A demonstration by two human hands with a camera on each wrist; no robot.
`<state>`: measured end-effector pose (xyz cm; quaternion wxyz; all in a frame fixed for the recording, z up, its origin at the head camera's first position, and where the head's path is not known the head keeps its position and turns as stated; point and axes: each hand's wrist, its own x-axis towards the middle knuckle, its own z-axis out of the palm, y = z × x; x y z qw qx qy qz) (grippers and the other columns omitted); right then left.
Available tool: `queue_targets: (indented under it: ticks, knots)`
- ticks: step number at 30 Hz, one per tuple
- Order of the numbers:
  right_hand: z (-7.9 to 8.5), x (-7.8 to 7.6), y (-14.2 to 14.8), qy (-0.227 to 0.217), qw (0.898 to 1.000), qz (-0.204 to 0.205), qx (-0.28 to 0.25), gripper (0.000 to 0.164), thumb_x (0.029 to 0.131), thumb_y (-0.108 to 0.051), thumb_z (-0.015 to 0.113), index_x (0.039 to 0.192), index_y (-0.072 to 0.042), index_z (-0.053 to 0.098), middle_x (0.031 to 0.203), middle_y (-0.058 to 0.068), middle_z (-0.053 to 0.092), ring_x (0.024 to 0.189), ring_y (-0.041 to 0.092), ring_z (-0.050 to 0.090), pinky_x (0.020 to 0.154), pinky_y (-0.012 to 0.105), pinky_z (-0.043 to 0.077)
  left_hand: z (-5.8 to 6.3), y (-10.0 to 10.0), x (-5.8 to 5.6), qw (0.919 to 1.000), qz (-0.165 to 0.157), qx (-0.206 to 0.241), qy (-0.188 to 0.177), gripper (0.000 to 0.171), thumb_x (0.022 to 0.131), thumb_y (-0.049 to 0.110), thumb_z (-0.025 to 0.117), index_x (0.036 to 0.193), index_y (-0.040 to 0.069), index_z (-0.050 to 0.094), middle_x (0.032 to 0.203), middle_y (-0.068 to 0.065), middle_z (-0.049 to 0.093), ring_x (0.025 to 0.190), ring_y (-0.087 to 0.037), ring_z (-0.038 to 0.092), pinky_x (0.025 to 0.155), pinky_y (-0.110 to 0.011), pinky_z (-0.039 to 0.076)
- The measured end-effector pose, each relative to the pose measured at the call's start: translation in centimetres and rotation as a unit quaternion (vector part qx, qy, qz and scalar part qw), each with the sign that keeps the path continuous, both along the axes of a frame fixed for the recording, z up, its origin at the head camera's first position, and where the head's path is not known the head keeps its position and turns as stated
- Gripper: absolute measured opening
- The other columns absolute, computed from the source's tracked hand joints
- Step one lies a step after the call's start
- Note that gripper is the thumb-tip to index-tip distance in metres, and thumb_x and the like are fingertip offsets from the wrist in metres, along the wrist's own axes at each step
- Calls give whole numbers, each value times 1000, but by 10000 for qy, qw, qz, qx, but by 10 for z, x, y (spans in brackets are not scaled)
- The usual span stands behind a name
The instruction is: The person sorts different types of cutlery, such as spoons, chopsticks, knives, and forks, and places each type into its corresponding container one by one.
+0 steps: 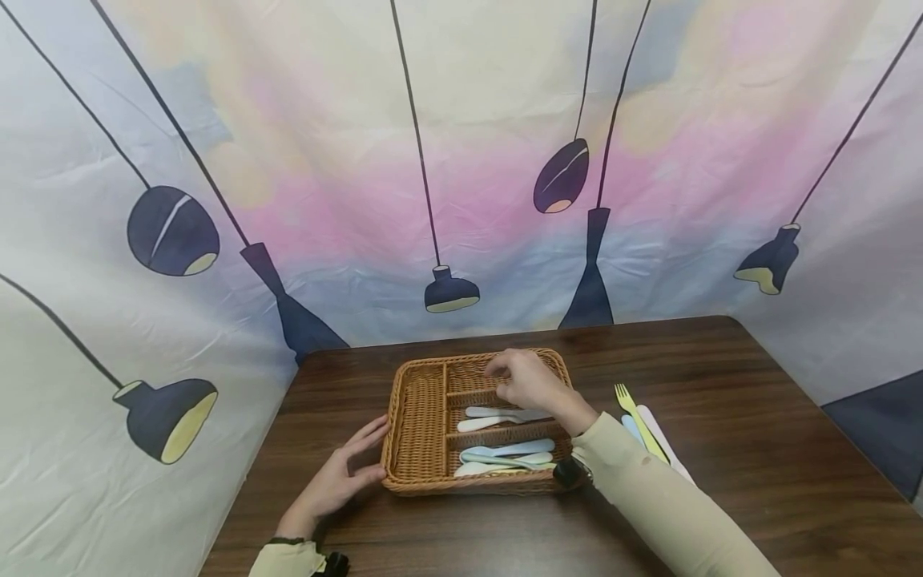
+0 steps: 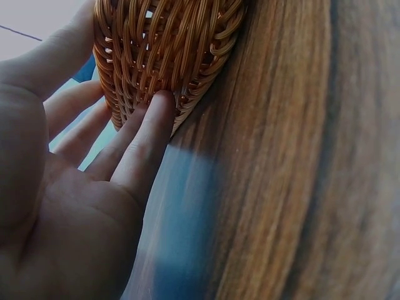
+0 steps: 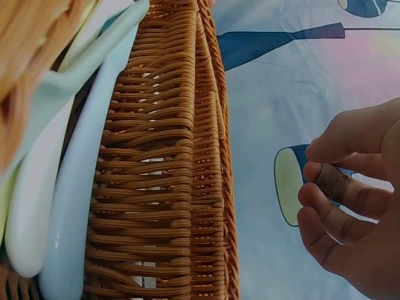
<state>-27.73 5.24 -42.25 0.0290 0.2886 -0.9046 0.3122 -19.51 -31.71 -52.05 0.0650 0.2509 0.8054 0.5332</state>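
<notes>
A woven wicker basket [image 1: 420,425] has a long left compartment and three smaller ones on the right. My left hand [image 1: 339,478] touches its left side with extended fingers, also seen against the weave in the left wrist view. Over the back right compartment hovers my right hand [image 1: 532,381], fingers loosely bent; in the right wrist view nothing shows between thumb and fingers. White and grey-blue cutlery [image 1: 485,421] lies in the middle compartment. The front one holds several pieces, including a pale green spoon [image 1: 497,458] and a light blue handle [image 3: 72,187].
Right of the basket, on the brown wooden table [image 1: 757,417], lie a yellow fork [image 1: 642,421], a pale pink piece of cutlery [image 1: 663,437] and a light blue piece [image 1: 631,428], partly behind the right sleeve. A printed curtain [image 1: 490,200] hangs behind the table.
</notes>
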Motion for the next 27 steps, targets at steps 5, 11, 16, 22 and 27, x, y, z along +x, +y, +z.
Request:
queue_targets:
  ticks: [5, 11, 16, 22, 27]
  knots:
    - [-1, 0, 1, -106, 9999, -63, -69, 28, 86, -3, 64, 109, -15, 72, 110, 3, 68, 92, 17, 64, 73, 33, 54, 0, 0, 0, 10000, 3, -2, -1, 66, 91, 7, 67, 151, 5, 37, 162, -13, 18, 134, 7, 34, 92, -21, 51]
    - [-1, -1, 5, 13, 9998, -121, -160, 24, 88, -8, 66, 111, -13, 72, 108, 3, 68, 88, 16, 62, 71, 31, 53, 0, 0, 0, 10000, -16, 8, 39, 66, 91, 6, 67, 150, 4, 37, 162, -14, 18, 133, 6, 35, 93, -21, 51]
    - [3, -3, 15, 111, 9991, -290, -272, 24, 88, -12, 67, 111, -14, 72, 106, 4, 68, 85, 14, 61, 68, 30, 51, 0, 0, 0, 10000, -4, 13, 44, 66, 91, 6, 67, 150, 5, 37, 161, -15, 18, 133, 6, 36, 93, -21, 51]
    - [9, -5, 28, 34, 9975, -521, -484, 25, 89, -12, 66, 113, -14, 71, 108, 6, 68, 87, 16, 62, 72, 34, 53, 1, 1, 0, 10000, -4, -9, 39, 66, 91, 7, 67, 150, 5, 37, 161, -15, 18, 133, 6, 36, 93, -21, 51]
    - [11, -6, 37, -36, 9961, -646, -605, 27, 89, -12, 65, 115, -12, 70, 111, 8, 68, 91, 20, 64, 77, 38, 55, 1, 1, 1, 10000, 15, -33, 46, 66, 91, 7, 67, 150, 5, 37, 161, -14, 18, 134, 5, 35, 92, -21, 51]
